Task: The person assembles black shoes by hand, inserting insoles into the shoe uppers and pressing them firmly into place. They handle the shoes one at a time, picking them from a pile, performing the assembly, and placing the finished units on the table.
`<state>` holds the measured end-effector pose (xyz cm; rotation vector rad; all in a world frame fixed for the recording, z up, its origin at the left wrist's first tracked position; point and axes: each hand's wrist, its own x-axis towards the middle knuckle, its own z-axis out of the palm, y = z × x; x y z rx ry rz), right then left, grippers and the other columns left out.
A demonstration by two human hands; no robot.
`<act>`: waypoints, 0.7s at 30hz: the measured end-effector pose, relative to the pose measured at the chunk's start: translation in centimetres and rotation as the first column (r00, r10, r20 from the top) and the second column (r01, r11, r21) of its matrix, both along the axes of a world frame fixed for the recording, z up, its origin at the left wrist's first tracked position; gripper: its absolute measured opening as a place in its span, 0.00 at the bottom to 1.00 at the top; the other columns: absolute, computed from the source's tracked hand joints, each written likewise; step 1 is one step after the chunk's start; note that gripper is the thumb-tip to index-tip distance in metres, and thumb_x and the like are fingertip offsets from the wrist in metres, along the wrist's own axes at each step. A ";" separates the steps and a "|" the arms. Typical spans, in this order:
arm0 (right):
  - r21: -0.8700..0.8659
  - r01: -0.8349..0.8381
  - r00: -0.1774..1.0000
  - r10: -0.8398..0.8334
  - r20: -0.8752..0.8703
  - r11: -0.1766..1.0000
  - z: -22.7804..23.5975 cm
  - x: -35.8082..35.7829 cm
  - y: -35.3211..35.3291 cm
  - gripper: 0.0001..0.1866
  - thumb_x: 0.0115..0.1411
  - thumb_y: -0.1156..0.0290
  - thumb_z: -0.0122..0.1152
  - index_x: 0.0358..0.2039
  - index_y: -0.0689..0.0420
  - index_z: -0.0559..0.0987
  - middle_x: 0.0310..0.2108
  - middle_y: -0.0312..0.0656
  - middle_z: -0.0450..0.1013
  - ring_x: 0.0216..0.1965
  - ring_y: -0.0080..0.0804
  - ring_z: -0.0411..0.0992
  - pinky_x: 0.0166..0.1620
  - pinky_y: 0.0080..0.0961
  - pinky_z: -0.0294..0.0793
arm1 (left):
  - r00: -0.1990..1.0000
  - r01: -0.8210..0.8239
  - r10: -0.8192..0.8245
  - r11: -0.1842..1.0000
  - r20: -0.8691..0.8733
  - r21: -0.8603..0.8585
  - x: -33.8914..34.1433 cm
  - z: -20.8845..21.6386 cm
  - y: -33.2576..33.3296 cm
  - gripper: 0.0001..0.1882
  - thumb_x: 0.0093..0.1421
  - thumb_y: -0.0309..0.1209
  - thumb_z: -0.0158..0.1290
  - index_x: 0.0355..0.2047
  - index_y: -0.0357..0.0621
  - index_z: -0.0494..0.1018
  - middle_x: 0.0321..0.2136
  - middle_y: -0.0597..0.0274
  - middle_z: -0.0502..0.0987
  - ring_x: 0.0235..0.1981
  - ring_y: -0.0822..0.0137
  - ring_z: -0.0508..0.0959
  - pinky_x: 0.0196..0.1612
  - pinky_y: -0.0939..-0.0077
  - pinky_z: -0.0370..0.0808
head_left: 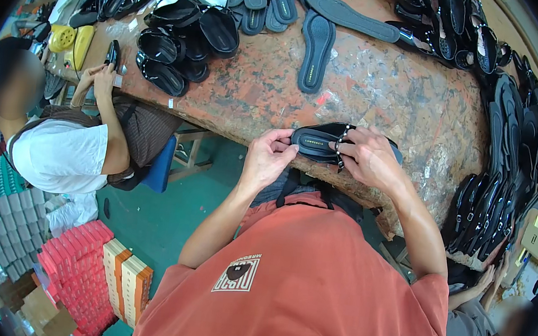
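A black shoe [333, 132] with a studded strap lies sideways at the table's near edge, in front of my body. A dark insole [313, 142] with small printing shows inside it. My left hand [271, 156] pinches the shoe's left end between thumb and fingers. Over the strap, my right hand [370, 157] is closed on the shoe, its fingertips reaching inside; the palm and fingers partly hide the right end.
Loose grey insoles [317, 52] lie on the worn table [250, 100]. Black sandals [187, 41] are grouped at the left, and more black shoes [484, 210] line the right edge. Co-workers sit at left [64, 153] and lower right [481, 328]. Stacked pink boxes [77, 272] stand on the floor.
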<state>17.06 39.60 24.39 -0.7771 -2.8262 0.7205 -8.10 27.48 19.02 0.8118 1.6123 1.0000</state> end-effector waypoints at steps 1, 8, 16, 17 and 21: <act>0.005 -0.011 1.000 0.011 -0.001 1.000 0.1 -0.2 -0.1 0.17 0.56 0.72 0.70 0.48 0.51 0.90 0.38 0.41 0.78 0.46 0.43 0.76 0.50 0.42 0.73 | 0.999 0.005 -0.005 1.000 -0.036 0.010 0.0 0.0 0.0 0.19 0.66 0.24 0.65 0.55 0.29 0.79 0.36 0.60 0.85 0.37 0.73 0.86 0.42 0.78 0.83; 0.017 0.000 0.993 -0.002 0.116 1.000 -0.6 -0.4 -0.4 0.16 0.58 0.67 0.71 0.47 0.47 0.90 0.45 0.40 0.78 0.53 0.41 0.75 0.58 0.43 0.71 | 0.921 0.144 -0.141 0.989 -0.364 -0.018 -0.3 -0.2 2.5 0.14 0.64 0.30 0.69 0.43 0.31 0.81 0.25 0.59 0.83 0.24 0.71 0.82 0.32 0.75 0.80; 0.310 0.093 0.971 -0.155 0.183 0.946 3.6 0.0 -0.9 0.25 0.59 0.61 0.76 0.57 0.47 0.86 0.44 0.40 0.78 0.57 0.39 0.76 0.57 0.39 0.72 | 0.315 0.942 -0.527 0.274 -0.789 0.192 -1.6 2.2 4.6 0.32 0.56 0.38 0.72 0.60 0.43 0.77 0.63 0.58 0.75 0.50 0.56 0.78 0.55 0.60 0.79; 0.170 0.283 0.942 -0.307 0.137 0.944 3.9 1.3 -1.0 0.26 0.60 0.62 0.76 0.59 0.50 0.85 0.43 0.40 0.80 0.54 0.37 0.79 0.54 0.37 0.75 | 0.268 0.957 -0.564 0.252 -0.781 0.147 -1.6 2.5 4.7 0.36 0.55 0.38 0.72 0.64 0.46 0.75 0.67 0.61 0.73 0.50 0.56 0.77 0.56 0.61 0.79; -0.724 0.665 0.445 -0.875 0.190 0.181 2.7 6.1 -2.6 0.25 0.64 0.68 0.74 0.59 0.65 0.81 0.37 0.41 0.85 0.35 0.27 0.84 0.38 0.25 0.83 | 0.077 0.975 -0.559 0.213 -0.825 -0.054 -0.3 3.4 4.8 0.49 0.52 0.43 0.74 0.75 0.59 0.67 0.78 0.72 0.60 0.50 0.58 0.73 0.57 0.60 0.76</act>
